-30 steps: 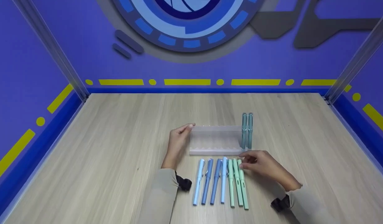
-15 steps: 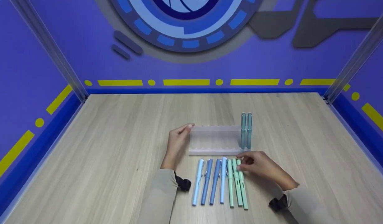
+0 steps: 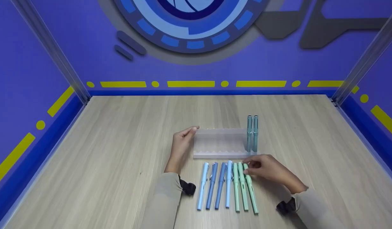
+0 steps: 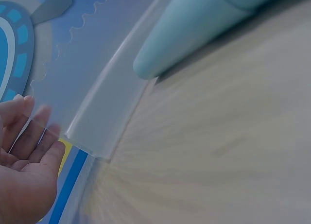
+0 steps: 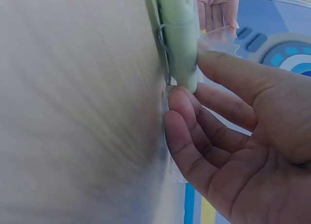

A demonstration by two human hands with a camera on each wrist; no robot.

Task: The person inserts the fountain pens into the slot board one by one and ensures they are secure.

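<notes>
A clear pen stand (image 3: 220, 143) stands upright mid-table, with two teal pens (image 3: 255, 133) at its right end. At its left edge, my left hand (image 3: 182, 144) grips the panel; some fingers (image 4: 36, 136) show through the clear plastic in the left wrist view. In front lies a row of capped pens: light blue pens (image 3: 202, 187), dark blue pens (image 3: 220, 187) and light green pens (image 3: 242, 187). My right hand (image 3: 267, 168) pinches the rightmost green pen (image 5: 180, 49) near its cap end, with thumb and fingertips around it.
The wooden table (image 3: 119, 152) is enclosed by blue printed walls (image 3: 196, 71) at the back and both sides. A black wrist strap (image 3: 187, 187) sits at the left cuff, another black strap (image 3: 286, 206) at the right.
The rightmost green pen's lower end has swung slightly right, away from the green pen beside it. My left hand and the pen stand stay in place.
</notes>
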